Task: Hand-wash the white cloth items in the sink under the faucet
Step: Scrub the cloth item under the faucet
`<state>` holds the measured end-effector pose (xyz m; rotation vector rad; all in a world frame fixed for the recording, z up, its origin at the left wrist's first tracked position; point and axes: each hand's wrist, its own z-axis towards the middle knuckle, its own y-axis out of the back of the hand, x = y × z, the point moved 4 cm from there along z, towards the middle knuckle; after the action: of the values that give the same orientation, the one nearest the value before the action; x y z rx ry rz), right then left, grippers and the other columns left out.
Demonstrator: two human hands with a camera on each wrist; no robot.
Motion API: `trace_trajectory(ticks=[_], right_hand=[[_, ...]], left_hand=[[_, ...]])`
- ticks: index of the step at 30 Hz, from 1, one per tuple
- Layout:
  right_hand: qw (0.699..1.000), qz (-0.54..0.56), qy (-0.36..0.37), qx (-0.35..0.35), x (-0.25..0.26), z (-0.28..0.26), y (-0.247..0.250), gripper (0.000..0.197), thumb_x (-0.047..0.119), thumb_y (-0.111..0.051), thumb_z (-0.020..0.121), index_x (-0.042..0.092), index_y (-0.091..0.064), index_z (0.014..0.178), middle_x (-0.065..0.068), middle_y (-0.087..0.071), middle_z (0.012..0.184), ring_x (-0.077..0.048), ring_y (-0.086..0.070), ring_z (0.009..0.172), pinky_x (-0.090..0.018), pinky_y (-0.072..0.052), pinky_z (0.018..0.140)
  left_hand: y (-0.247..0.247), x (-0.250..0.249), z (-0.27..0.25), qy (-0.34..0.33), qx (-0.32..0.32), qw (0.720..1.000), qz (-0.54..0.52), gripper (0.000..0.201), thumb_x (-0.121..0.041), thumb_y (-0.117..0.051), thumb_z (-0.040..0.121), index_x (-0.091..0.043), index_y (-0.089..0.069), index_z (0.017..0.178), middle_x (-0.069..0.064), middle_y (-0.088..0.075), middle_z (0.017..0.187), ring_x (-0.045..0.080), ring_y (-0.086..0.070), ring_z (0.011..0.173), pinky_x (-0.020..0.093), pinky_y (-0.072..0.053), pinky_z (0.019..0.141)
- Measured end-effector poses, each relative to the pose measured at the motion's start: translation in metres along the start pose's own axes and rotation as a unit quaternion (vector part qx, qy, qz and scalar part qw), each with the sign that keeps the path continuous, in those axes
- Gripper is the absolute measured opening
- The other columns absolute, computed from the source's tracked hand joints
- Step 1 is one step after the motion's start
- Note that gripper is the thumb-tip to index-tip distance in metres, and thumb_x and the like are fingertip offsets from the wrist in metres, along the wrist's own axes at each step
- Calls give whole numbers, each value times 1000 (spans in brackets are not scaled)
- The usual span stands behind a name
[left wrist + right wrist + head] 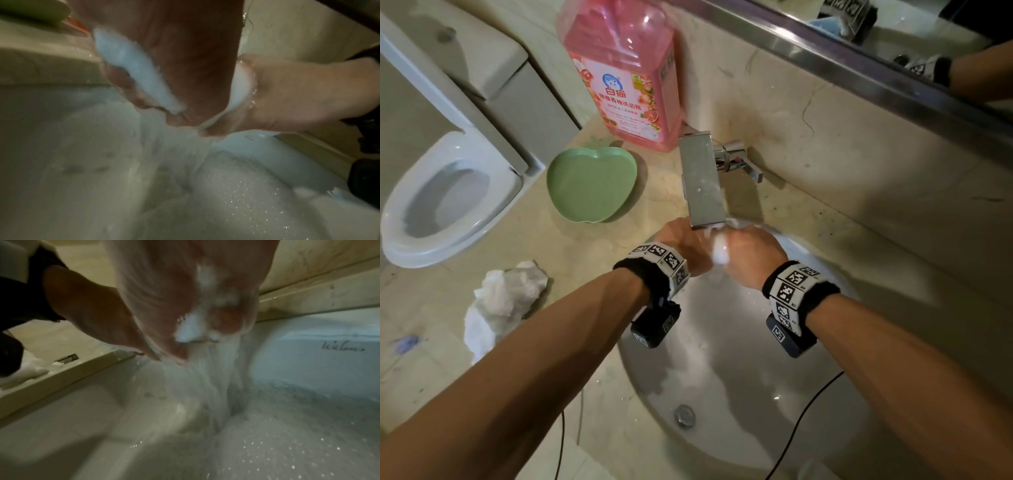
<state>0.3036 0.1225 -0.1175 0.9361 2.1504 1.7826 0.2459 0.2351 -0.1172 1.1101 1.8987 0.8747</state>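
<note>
Both hands meet under the square chrome faucet [702, 178], over the back of the white sink [739, 394]. Between them they bunch a wet white cloth [720, 251]. My left hand [686, 238] grips it from the left and my right hand [748, 248] from the right. In the left wrist view the left hand's [164, 84] fingers curl round a band of the white cloth [135, 71], with the right hand [287, 97] pressed against it. In the right wrist view the right hand [195, 313] pinches the cloth [190, 329]. Water streams off both hands into the basin; the fingertips are blurred.
A second crumpled white cloth [503, 301] lies on the beige counter left of the sink. A green apple-shaped dish [592, 185] and a pink detergent bottle [626, 75] stand behind it. The faucet handle [739, 161] is right of the spout. A toilet [448, 198] is far left.
</note>
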Motion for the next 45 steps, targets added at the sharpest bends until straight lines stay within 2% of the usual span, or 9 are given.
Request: trace_trajectory(ticks=[6, 9, 12, 15, 19, 30, 35, 41, 45], right_hand=[[980, 199, -14, 24, -3, -2, 7, 53, 25, -82, 75, 23, -46, 114, -3, -64, 108, -22, -64, 93, -31, -53, 74], [936, 343, -62, 56, -8, -3, 16, 51, 29, -88, 69, 31, -56, 109, 11, -61, 104, -13, -61, 96, -18, -47, 70], [887, 440, -121, 68, -4, -2, 18, 59, 33, -89, 68, 21, -66, 120, 4, -71, 107, -15, -68, 96, -30, -59, 74], [848, 507, -147, 52, 4, 1, 15, 39, 30, -86, 73, 18, -71, 107, -7, -77, 91, -12, -69, 70, -26, -55, 57], [791, 592, -155, 16, 12, 5, 14, 49, 22, -89, 73, 13, -65, 115, -8, -76, 94, -17, -72, 69, -30, -60, 65], [794, 587, -158, -11, 11, -5, 2, 25, 19, -81, 83, 15, -73, 106, -8, -76, 101, -23, -75, 87, -36, -62, 74], [789, 593, -158, -35, 6, -14, 5, 19, 32, -80, 84, 19, -76, 97, 0, -78, 86, -11, -73, 73, -25, -57, 65], [808, 560, -176, -49, -11, -20, 2, 36, 48, -65, 92, 23, -59, 116, -3, -71, 113, -22, -68, 106, -49, -54, 95], [805, 558, -190, -66, -10, -22, -3, 35, 52, -73, 85, 29, -59, 108, -3, -69, 114, -20, -69, 102, -48, -61, 83]], left_hand=[[0, 9, -8, -53, -23, 997, -49, 39, -35, -64, 81, -22, -59, 118, 6, -66, 115, 19, -58, 95, 26, -41, 82], [-4, 27, -21, -21, -20, 990, -139, 72, -31, -75, 74, -10, -40, 133, 8, -58, 119, 24, -58, 100, 29, -47, 81], [-1, 34, -35, -16, -29, 977, -208, 77, -29, -77, 79, -5, -26, 131, 5, -49, 113, 27, -58, 99, 29, -44, 75], [7, 34, -47, -25, -36, 974, -224, 71, -35, -74, 85, -9, -35, 139, 6, -55, 122, 27, -58, 111, 26, -41, 84], [8, 38, -59, 3, -5, 963, -269, 53, -38, -56, 97, -15, -43, 143, 7, -58, 135, 25, -57, 121, 30, -42, 99], [-5, 41, -61, 32, -14, 871, -491, 24, -27, -51, 97, -28, -43, 119, 8, -66, 110, 26, -67, 101, 49, -53, 94], [2, 19, -56, 24, -18, 899, -438, 39, -53, -61, 88, -24, -59, 115, -1, -70, 114, 17, -68, 101, 41, -53, 93], [5, 9, -52, 71, -2, 785, -615, 22, -20, -48, 103, -9, -64, 112, 17, -69, 114, 26, -71, 93, 37, -58, 82], [3, 1, -50, 11, 13, 893, -450, 29, -26, -70, 89, -12, -62, 113, 1, -68, 105, 16, -67, 95, 22, -53, 80]])
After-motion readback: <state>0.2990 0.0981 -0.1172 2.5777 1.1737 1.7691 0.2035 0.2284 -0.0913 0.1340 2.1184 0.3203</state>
